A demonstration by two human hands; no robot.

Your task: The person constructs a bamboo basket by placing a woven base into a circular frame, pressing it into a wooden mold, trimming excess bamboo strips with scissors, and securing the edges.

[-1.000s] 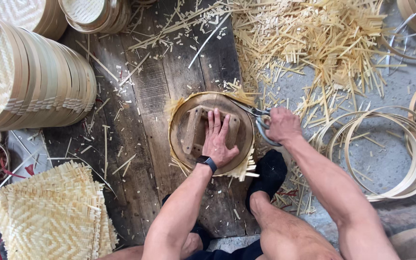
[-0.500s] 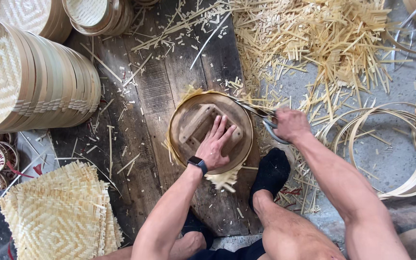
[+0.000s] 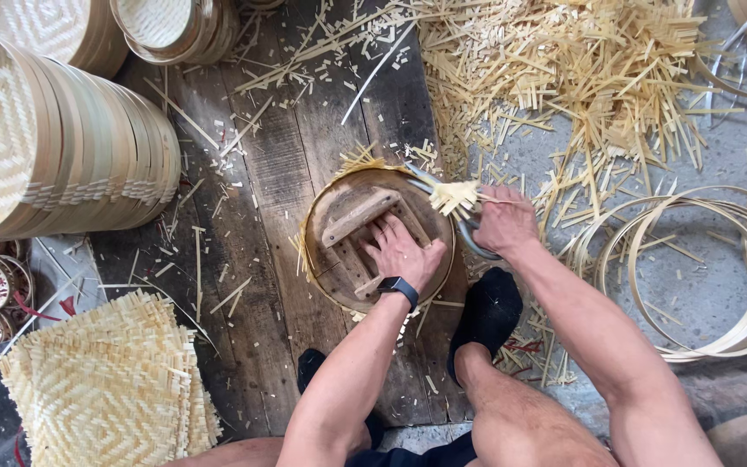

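Observation:
My left hand (image 3: pixel 404 255), with a black wristband, presses flat on a round wooden form (image 3: pixel 347 227) that lies on the plank floor. A thin bamboo hoop rings the form, and woven strip ends stick out past its edge. My right hand (image 3: pixel 503 227) grips metal shears (image 3: pixel 469 232) at the form's right rim. The blades sit at a tuft of pale strip ends (image 3: pixel 454 195) at the upper right of the rim.
A row of finished woven trays (image 3: pixel 62 143) lies on its side at the left. Square woven mats (image 3: pixel 110 389) are stacked at the lower left. Cut bamboo strips (image 3: pixel 581 78) are heaped at the top right, loose hoops (image 3: pixel 702 277) at the right. My black-socked foot (image 3: pixel 488 316) rests below the form.
The form has been turned under my left hand. My right hand with the shears has moved along the rim, and a tuft of strip ends now stands at the blades.

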